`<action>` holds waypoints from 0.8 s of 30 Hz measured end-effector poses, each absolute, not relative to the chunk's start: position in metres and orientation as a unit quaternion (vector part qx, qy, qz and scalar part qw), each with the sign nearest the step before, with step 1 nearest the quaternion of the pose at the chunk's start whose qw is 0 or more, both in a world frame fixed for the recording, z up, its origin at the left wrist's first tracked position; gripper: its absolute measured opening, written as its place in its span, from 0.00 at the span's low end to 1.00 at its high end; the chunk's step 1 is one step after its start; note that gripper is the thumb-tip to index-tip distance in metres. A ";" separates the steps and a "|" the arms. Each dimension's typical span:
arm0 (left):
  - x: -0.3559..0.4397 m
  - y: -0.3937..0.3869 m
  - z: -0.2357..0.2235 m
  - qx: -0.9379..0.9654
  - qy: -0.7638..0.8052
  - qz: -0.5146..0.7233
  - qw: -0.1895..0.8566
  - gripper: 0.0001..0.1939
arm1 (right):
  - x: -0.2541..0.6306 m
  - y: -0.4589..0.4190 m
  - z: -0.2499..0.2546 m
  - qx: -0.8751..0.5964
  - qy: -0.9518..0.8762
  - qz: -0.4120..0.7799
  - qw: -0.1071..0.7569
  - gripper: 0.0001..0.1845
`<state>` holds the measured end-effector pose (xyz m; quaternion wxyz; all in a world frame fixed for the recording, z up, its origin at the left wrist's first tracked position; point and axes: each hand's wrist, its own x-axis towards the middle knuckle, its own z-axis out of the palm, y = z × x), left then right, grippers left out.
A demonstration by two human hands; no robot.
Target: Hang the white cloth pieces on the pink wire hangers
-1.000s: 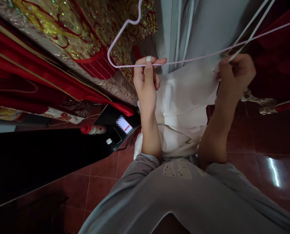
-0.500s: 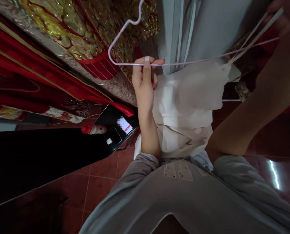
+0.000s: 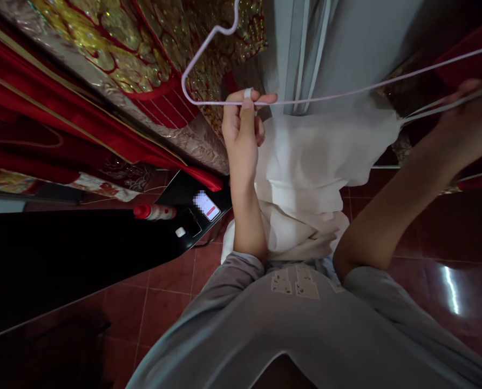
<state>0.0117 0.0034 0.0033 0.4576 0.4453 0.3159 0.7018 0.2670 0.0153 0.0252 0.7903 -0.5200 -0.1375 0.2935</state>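
Note:
My left hand (image 3: pixel 244 121) pinches the long bar of a pale pink clothes hanger (image 3: pixel 325 98) between thumb and fingers. A white band wraps one of its fingers. The hanger's hook runs out of the top of the picture. Below the bar drapes a white garment (image 3: pixel 305 156), gathered in folds down to my lap. Thin white straps (image 3: pixel 427 111) stretch from its upper right corner to my right hand (image 3: pixel 473 100) near the right edge. That hand is dim and blurred, its fingers closed around the straps.
Red and gold sequined garments (image 3: pixel 143 59) hang on the left, grey fabric (image 3: pixel 362 43) ahead. A black table (image 3: pixel 82 259) at left carries a lit phone (image 3: pixel 209 207), a dark phone (image 3: pixel 192 222), a small white case (image 3: pixel 180 232) and a red-capped bottle (image 3: pixel 155 212). Red tiles (image 3: pixel 168 273) cover the floor.
My right hand has come down, drawing the straps from across the hanger's bar to below it. The garment's upper corner has shifted right. My left hand stays nearly still on the hanger.

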 end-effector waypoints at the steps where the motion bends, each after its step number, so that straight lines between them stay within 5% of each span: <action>1: 0.013 0.003 0.003 0.437 0.316 0.703 0.464 0.15 | 0.260 0.014 0.019 -0.518 -0.140 0.269 0.800 0.12; 9: 0.016 -0.002 0.005 0.439 0.312 0.697 0.474 0.14 | 0.175 0.002 0.004 -0.445 -0.344 0.427 0.708 0.10; 19: 0.019 -0.007 0.004 0.429 0.391 0.662 0.475 0.08 | 0.165 0.002 0.006 -0.322 -0.361 0.451 0.750 0.13; 24: 0.007 -0.002 -0.007 0.362 0.372 0.740 0.428 0.08 | 0.169 0.003 0.004 -0.326 -0.370 0.438 0.752 0.09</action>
